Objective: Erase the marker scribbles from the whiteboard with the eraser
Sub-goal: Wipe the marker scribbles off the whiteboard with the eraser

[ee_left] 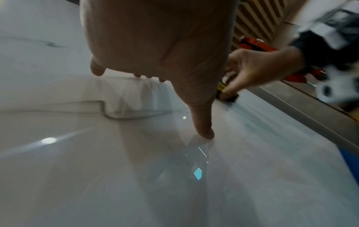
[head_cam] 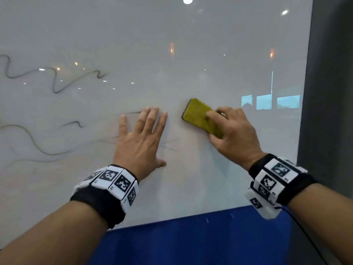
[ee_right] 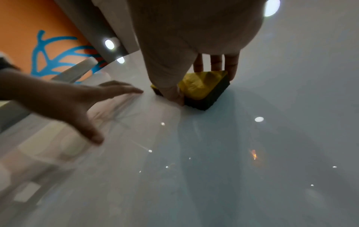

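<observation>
Eraser [head_cam: 198, 115] gripped in right hand [head_cam: 234, 134], long axis slanted; scribbles [head_cam: 55, 81] leftward past flat, open left hand [head_cam: 140, 138] on whiteboard [head_cam: 210, 54].

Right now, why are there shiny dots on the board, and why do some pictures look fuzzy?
Head view: the whiteboard mirrors ceiling lights and windows. Left wrist view: the right hand is blurred. Right wrist view: dim, soft, with the left hand smeared.
</observation>
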A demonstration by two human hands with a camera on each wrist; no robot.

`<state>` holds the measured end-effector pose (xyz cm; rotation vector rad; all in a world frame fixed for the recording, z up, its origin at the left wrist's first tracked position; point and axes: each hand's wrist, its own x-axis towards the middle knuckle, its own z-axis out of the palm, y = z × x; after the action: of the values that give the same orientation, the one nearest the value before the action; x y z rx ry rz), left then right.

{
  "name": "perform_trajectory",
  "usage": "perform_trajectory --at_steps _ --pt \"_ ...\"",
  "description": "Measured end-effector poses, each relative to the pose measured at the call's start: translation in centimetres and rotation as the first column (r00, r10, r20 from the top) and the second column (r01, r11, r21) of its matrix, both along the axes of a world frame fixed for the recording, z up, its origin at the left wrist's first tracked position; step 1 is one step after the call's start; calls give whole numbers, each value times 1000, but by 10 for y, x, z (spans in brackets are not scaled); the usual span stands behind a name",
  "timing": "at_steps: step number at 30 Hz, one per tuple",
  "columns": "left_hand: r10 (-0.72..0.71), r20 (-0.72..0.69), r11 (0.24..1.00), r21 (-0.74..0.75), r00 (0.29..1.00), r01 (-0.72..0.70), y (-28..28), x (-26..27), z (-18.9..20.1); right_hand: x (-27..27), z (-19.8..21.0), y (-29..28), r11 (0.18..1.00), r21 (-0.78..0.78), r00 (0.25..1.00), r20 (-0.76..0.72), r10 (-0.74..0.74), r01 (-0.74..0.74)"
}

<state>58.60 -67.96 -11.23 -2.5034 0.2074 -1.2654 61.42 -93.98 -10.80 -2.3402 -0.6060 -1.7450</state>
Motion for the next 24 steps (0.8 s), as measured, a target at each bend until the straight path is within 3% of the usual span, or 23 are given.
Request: perform_trajectory --at_steps 2,5,7,9,11,13,15,18,20,22,24 --pt "1 11 999 -50 1000 -1 12 -2 8 -3 -21 15 999 -27 1000 7 26 -26" --pt "4 4 998 -59 1000 -4 29 -7 17 -9 -66 29 940 -333 997 -31 68 -75" --pt "4 -21 998 -57 1000 -6 35 -10 19 -10 -54 26 894 -443 998 -35 55 -65" --pt "0 -55 998 -58 998 -3 35 -13 22 -5 -15 24 941 -335 999 -5 37 -36" --pt "8 -85 999 -50 996 -12 34 -14 24 -3 28 23 997 -82 1000 -7 -2 1" --pt "13 -91 999 -32 996 -16 36 -16 27 -3 39 31 998 62 999 -39 -14 17" --pt "12 -77 998 -54 997 -16 45 -18 31 -6 14 49 1000 6 1000 2 6 -6" --pt "20 -75 993 -112 997 -28 69 -22 36 -10 -48 70 936 -347 997 23 79 -66" --pt "35 -89 994 -104 995 -44 83 -24 34 -10 -45 73 882 -467 996 14 83 -67" --pt "27 -89 994 -101 996 -36 89 -24 32 -6 -14 76 913 -405 996 54 76 -47" --pt "18 -89 995 -101 996 -27 90 -23 31 -6 20 84 970 -244 996 80 44 -24"
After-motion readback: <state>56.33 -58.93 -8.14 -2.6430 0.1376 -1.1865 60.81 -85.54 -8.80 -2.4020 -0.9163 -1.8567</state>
